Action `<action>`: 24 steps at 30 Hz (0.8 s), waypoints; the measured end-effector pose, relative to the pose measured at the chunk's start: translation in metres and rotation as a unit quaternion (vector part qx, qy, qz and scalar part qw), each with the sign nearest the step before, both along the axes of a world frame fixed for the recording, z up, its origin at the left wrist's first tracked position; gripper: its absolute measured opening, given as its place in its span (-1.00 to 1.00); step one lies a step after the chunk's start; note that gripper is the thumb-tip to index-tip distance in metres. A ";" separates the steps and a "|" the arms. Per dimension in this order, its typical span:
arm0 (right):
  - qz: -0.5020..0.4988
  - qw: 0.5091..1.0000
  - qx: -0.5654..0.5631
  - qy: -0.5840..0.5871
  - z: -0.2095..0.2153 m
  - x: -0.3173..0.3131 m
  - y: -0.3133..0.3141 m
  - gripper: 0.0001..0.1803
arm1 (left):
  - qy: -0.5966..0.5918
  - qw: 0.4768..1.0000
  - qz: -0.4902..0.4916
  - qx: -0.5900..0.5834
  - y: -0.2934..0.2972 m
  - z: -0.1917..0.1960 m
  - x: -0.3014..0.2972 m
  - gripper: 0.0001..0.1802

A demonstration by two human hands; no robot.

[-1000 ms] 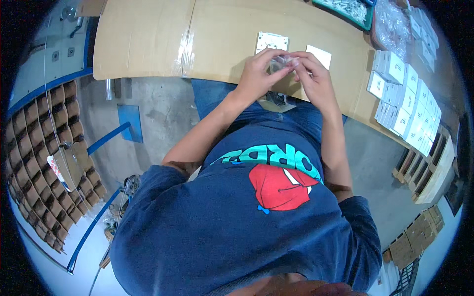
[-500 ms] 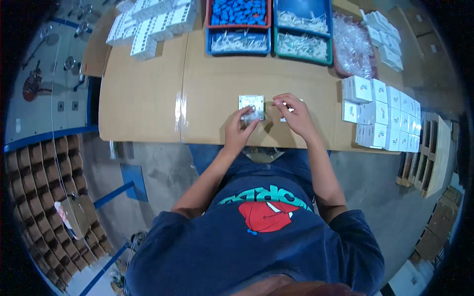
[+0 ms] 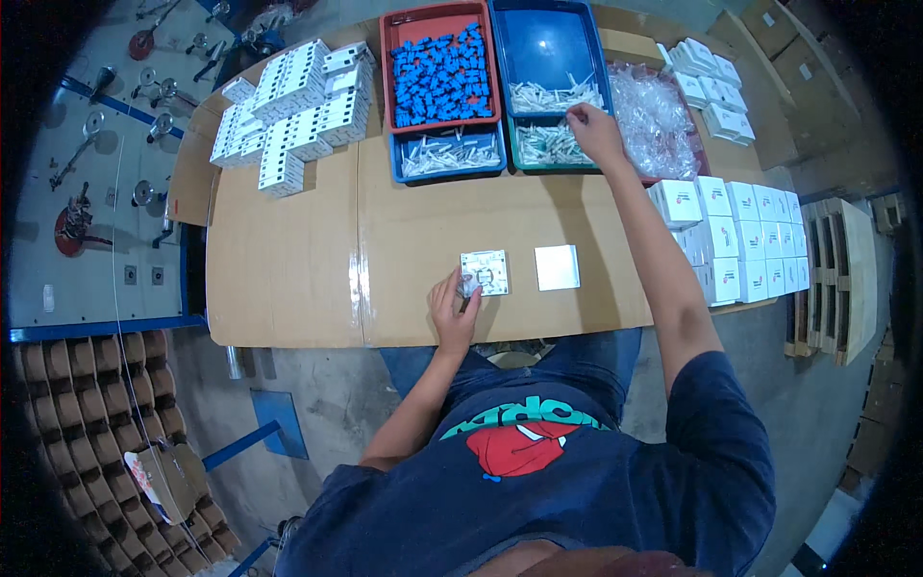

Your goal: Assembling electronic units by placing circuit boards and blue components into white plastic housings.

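Observation:
A square white plastic frame with cut-outs [image 3: 492, 272] lies on the cardboard-covered table in front of me. My left hand [image 3: 453, 314] grips it by its left side and near corner, thumb and fingers at the edges. To its right lies a plain white square cover [image 3: 552, 266], touched by neither hand. My right arm is stretched far forward. My right hand [image 3: 600, 137] is over the right-hand bins, at the border of a green bin [image 3: 538, 165] of small pale pieces and a blue bin [image 3: 540, 48] of white pieces. Its fingertips are pinched together; anything between them is too small to make out.
Left of those stand a red bin [image 3: 392, 43] of blue pieces and a blue bin [image 3: 397, 173] of white pieces. Clear plastic bags [image 3: 654, 115] fill a tray at the right. White boxes [image 3: 727, 236] are stacked right; white units [image 3: 288, 91] at the far left.
My right hand has moved from beside the frame forward to the bins, uncovering the white cover. My left hand stays on the frame. The whole view has shifted, showing more of the bins.

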State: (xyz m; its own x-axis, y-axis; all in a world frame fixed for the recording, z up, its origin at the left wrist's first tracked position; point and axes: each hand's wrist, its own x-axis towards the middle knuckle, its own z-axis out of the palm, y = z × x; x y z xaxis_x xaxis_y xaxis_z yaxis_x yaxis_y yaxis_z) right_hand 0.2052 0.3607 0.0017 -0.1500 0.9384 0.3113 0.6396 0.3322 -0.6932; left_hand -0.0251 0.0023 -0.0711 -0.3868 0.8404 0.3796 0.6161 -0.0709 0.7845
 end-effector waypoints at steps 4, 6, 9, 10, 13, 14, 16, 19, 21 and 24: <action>-0.056 0.993 0.008 -0.100 -0.004 -0.009 0.044 -0.77 | -0.013 1.000 0.004 -0.006 0.001 -0.003 0.001 -0.47; -0.071 0.988 -0.011 -0.137 -0.008 -0.014 0.061 -0.77 | -0.019 1.000 0.003 -0.003 0.001 -0.002 0.002 -0.48; -0.086 0.977 -0.045 -0.191 -0.013 -0.025 0.074 -0.76 | 0.016 1.000 0.004 -0.011 0.001 -0.002 0.000 -0.51; -0.089 0.972 -0.059 -0.211 -0.014 -0.028 0.077 -0.76 | 0.018 1.000 0.006 -0.011 0.001 -0.002 0.000 -0.51; -0.111 0.968 -0.070 -0.215 -0.016 -0.033 0.080 -0.76 | 0.006 1.000 0.013 -0.014 0.001 -0.003 0.000 -0.52; -0.110 0.968 -0.070 -0.214 -0.016 -0.035 0.081 -0.76 | 0.004 1.000 0.010 -0.011 0.001 -0.004 0.000 -0.52; -0.142 0.968 -0.086 -0.188 -0.016 -0.036 0.082 -0.74 | 0.002 1.000 0.007 -0.008 0.001 -0.004 0.000 -0.53; -0.129 0.979 -0.093 -0.127 -0.015 -0.031 0.085 -0.73 | 0.000 1.000 0.007 -0.010 0.002 -0.002 0.000 -0.53; -0.130 0.983 -0.076 -0.104 -0.012 -0.029 0.083 -0.72 | 0.004 1.000 0.015 -0.007 0.002 0.000 0.001 -0.53; -0.119 0.989 -0.056 -0.066 -0.004 -0.027 0.079 -0.69 | 0.012 1.000 0.016 -0.008 0.001 0.000 0.001 -0.52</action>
State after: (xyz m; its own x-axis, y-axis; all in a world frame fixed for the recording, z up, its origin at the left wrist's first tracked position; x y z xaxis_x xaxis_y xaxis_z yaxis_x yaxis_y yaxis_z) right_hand 0.1786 0.4401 -0.0019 0.0474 0.9797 0.1950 0.7779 0.0862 -0.6224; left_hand -0.0245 0.0037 -0.0714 -0.4045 0.8341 0.3750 0.6365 -0.0377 0.7704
